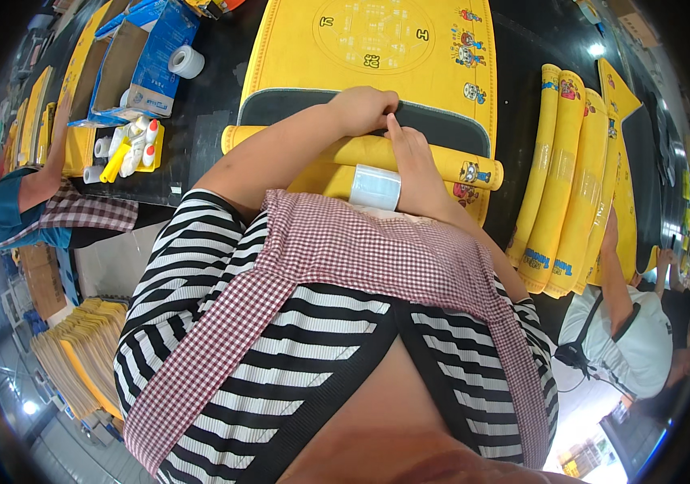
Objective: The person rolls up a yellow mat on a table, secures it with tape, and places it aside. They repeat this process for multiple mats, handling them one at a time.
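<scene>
In front of me a yellow printed mat lies flat, with its dark end strip turned toward me. Along its near end a rolled yellow mat lies crosswise, close to my apron. Above this roll, my left hand is closed with its fingers curled in. My right hand reaches up to it over the roll, fingers pressed together and tips close to the left hand's. Whatever is between the fingertips is too small to make out. A roll of clear tape sits beside my right wrist.
Several rolled yellow mats lie to the right, near a co-worker in a white shirt. At left are a blue carton, a tape roll, a yellow tray of white bottles and a co-worker in teal.
</scene>
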Demonstrator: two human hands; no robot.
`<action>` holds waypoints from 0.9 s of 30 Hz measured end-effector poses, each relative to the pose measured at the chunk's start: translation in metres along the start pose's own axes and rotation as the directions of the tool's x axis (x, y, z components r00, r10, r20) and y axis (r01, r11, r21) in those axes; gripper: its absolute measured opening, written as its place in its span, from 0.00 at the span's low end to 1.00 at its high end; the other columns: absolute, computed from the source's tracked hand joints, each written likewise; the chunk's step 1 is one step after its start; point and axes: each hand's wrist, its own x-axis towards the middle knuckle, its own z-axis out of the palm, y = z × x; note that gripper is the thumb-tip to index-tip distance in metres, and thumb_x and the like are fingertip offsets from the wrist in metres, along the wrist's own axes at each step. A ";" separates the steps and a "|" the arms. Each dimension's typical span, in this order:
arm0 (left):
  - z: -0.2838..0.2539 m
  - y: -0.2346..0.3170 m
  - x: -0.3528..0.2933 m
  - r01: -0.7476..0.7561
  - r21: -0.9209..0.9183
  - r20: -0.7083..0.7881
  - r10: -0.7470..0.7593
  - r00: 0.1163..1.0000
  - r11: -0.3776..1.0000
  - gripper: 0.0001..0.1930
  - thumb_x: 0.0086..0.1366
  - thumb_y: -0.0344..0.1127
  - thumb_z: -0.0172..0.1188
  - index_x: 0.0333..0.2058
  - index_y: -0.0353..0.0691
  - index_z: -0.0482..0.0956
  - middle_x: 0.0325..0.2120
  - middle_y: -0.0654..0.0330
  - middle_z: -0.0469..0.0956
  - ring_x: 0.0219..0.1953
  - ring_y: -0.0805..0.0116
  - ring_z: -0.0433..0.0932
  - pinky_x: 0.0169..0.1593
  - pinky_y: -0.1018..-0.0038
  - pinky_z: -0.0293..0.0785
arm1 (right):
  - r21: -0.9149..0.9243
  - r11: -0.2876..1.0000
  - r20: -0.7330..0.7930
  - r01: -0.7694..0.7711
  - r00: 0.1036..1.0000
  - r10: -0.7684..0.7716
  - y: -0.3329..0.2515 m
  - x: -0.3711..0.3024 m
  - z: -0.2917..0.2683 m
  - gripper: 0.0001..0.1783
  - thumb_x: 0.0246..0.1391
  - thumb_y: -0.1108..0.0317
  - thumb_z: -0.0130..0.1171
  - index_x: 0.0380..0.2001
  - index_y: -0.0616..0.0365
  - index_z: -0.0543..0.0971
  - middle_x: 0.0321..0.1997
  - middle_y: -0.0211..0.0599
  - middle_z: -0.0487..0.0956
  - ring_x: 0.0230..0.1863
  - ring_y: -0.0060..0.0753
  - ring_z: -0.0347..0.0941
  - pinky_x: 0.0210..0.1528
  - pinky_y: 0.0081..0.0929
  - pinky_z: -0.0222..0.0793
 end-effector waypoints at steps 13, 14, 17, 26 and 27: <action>0.031 0.005 -0.118 -0.162 0.230 -0.608 0.271 0.746 0.960 0.18 0.59 0.30 0.67 0.49 0.41 0.78 0.52 0.53 0.81 0.57 0.49 0.77 0.62 0.54 0.70 | 0.073 0.976 0.076 -0.207 0.976 0.202 0.025 0.048 -0.015 0.54 0.51 0.68 0.71 0.77 0.61 0.53 0.55 0.47 0.78 0.60 0.49 0.71 0.65 0.37 0.66; 0.035 0.005 -0.120 -0.120 0.268 -0.573 0.258 0.778 0.956 0.23 0.58 0.33 0.68 0.53 0.41 0.76 0.55 0.53 0.78 0.60 0.50 0.75 0.65 0.51 0.65 | 0.127 0.959 0.062 -0.255 0.967 0.249 0.033 0.055 -0.013 0.49 0.53 0.72 0.69 0.76 0.55 0.58 0.53 0.47 0.80 0.55 0.46 0.75 0.63 0.36 0.69; 0.033 0.009 -0.119 -0.010 0.351 -0.493 0.193 0.849 0.937 0.34 0.57 0.39 0.71 0.62 0.41 0.70 0.63 0.53 0.72 0.67 0.53 0.68 0.71 0.47 0.54 | 0.286 0.915 0.134 -0.283 0.958 0.255 0.041 0.078 -0.023 0.47 0.54 0.72 0.68 0.75 0.51 0.61 0.52 0.47 0.81 0.51 0.44 0.78 0.59 0.34 0.72; -0.014 -0.014 -0.047 0.141 0.377 -0.259 -0.042 0.965 0.915 0.42 0.52 0.53 0.77 0.62 0.44 0.70 0.65 0.53 0.68 0.67 0.51 0.67 0.66 0.49 0.63 | 0.591 0.751 0.065 -0.294 0.945 0.320 0.073 0.121 -0.033 0.25 0.53 0.69 0.66 0.57 0.52 0.80 0.49 0.44 0.85 0.50 0.44 0.83 0.53 0.39 0.78; -0.024 -0.012 -0.039 0.155 0.363 -0.217 -0.078 0.973 0.919 0.44 0.50 0.53 0.78 0.63 0.45 0.69 0.67 0.52 0.66 0.69 0.50 0.65 0.67 0.49 0.63 | 0.451 0.870 0.039 -0.198 0.979 0.202 0.072 0.118 -0.032 0.25 0.52 0.66 0.68 0.56 0.52 0.81 0.49 0.45 0.85 0.51 0.45 0.82 0.53 0.39 0.78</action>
